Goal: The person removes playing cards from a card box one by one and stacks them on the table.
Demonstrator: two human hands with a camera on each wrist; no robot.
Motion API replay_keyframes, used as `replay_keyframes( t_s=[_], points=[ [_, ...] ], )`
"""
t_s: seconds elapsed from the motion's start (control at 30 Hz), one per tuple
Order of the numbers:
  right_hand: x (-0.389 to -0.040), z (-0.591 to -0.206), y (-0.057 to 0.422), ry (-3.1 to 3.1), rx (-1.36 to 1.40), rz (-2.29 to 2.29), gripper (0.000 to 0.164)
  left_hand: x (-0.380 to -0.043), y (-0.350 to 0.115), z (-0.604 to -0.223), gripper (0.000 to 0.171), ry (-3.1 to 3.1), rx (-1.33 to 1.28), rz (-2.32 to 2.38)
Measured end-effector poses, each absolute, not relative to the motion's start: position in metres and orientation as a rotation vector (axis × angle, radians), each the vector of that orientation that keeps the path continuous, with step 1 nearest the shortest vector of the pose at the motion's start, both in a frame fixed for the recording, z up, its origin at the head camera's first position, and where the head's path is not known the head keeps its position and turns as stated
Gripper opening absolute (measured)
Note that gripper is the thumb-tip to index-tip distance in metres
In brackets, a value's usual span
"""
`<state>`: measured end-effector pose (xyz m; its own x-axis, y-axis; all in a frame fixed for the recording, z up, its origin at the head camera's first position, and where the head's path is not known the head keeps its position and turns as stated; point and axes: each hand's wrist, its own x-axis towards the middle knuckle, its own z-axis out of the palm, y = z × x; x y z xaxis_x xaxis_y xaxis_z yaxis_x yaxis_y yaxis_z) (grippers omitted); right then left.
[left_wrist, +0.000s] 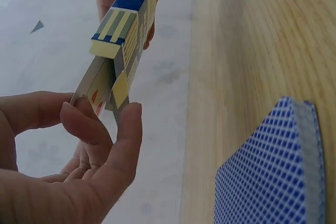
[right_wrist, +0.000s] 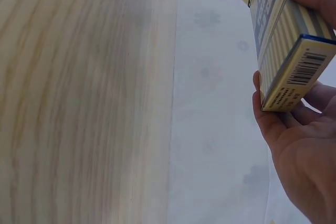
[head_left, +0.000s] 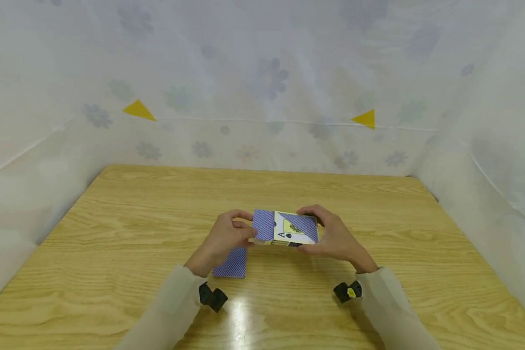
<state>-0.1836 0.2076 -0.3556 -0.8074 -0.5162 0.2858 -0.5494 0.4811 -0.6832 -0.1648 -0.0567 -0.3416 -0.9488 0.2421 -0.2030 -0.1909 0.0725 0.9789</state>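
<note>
Above the table, my right hand (head_left: 338, 239) grips a playing card box (head_left: 299, 228) printed with an ace of spades, thumb on one side and fingers on the other. Its barcode end (right_wrist: 304, 72) shows in the right wrist view. From the box's left end stick out playing cards (head_left: 263, 224) with blue patterned backs. My left hand (head_left: 220, 239) pinches these cards at their outer end. In the left wrist view the box flap (left_wrist: 105, 49) stands open around them. Below the left hand, a stack of blue-backed cards (head_left: 231, 265) lies on the table, partly hidden by that hand.
The wooden table (head_left: 157, 204) has white flowered sheeting (head_left: 245, 73) behind it and along both sides. Two yellow triangles, one on the left (head_left: 140, 111) and one on the right (head_left: 365, 119), mark the back sheet.
</note>
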Motion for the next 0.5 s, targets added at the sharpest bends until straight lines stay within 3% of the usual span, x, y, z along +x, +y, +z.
replay_keyframes(
  t_s=[0.5],
  points=[
    [-0.186, -0.353, 0.213, -2.665, 0.896, 1.253, 0.064, -0.170, -0.074, -0.338, 0.033, 2.170, -0.007, 1.920]
  ],
)
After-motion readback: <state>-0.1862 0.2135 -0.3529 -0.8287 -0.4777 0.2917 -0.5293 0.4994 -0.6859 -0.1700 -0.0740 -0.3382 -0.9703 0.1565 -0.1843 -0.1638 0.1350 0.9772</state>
